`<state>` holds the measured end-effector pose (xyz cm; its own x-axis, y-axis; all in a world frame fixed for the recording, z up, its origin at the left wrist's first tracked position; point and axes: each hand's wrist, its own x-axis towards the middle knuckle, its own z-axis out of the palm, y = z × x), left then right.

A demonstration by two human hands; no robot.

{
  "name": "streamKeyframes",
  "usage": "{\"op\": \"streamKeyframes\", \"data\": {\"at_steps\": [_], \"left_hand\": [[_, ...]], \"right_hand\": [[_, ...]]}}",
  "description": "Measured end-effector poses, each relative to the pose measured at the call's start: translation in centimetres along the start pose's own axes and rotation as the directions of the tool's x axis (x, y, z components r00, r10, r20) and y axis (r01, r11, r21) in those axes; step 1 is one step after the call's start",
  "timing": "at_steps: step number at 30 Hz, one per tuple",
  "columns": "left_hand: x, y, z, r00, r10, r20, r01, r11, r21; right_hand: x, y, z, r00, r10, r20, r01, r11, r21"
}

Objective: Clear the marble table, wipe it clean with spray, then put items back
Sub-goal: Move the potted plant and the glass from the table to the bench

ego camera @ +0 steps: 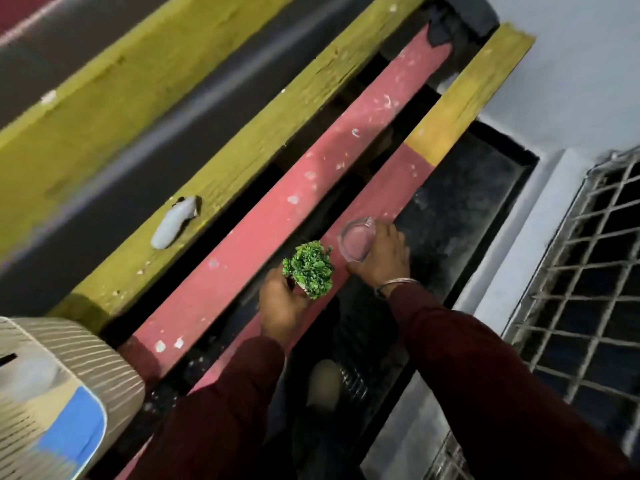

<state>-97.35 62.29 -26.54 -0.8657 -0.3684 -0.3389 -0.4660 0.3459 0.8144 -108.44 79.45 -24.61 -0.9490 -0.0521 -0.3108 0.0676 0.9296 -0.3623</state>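
Setting: red (277,216) and yellow (194,147) painted wooden slats run diagonally, dark gaps between them; a grey wall and a metal window grille (585,278) lie at right.
Surface: a dark ledge (460,202) runs beside the nearest red slat; whether it is marble cannot be told.
Left hand (282,306): fingers curled round the base of a small green plant (309,267), leaves on top; its pot is almost wholly hidden by the hand.
Right hand (382,259): grips a clear glass (356,239) by its side, over the red slat's edge; a thin bangle circles the wrist.
Sleeves: dark maroon, both cut off at the lower edge.
Writing: no brand or label can be read anywhere.
Hard to make out: a pale, blurred lump (175,221) on the yellow slat; a striped beige object with a blue patch (65,393) at lower left, cut off and smeared by motion.
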Motion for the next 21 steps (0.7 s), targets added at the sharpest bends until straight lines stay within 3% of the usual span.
{"op": "streamKeyframes", "data": {"at_steps": [3,7,11,15,21], "left_hand": [[1.2,-1.0,2.1,0.999,-0.016,-0.048,0.019,0.997,0.076],[1.7,0.6,3.8,0.997,0.026,-0.067,-0.022,0.998,0.054],[3.3,-1.0,5.6,0.997,-0.036,-0.067,0.037,0.999,0.0],[3.2,-1.2,6.2,0.997,0.011,-0.078,-0.002,0.994,0.11],[2.6,-1.8,6.3,0.994,-0.072,-0.079,0.072,0.997,-0.009]], "right_hand": [[2.3,1.2,1.4,0.999,-0.032,0.032,0.033,0.999,-0.012],[4.0,1.9,2.8,0.994,-0.107,0.018,0.107,0.994,-0.011],[5.4,2.3,3.6,0.987,-0.156,0.028,0.156,0.988,-0.005],[5.9,2.9,4.1,0.978,-0.195,0.072,0.197,0.98,-0.031],[5.7,2.9,3.9,0.969,-0.203,0.14,0.216,0.973,-0.084]]}}
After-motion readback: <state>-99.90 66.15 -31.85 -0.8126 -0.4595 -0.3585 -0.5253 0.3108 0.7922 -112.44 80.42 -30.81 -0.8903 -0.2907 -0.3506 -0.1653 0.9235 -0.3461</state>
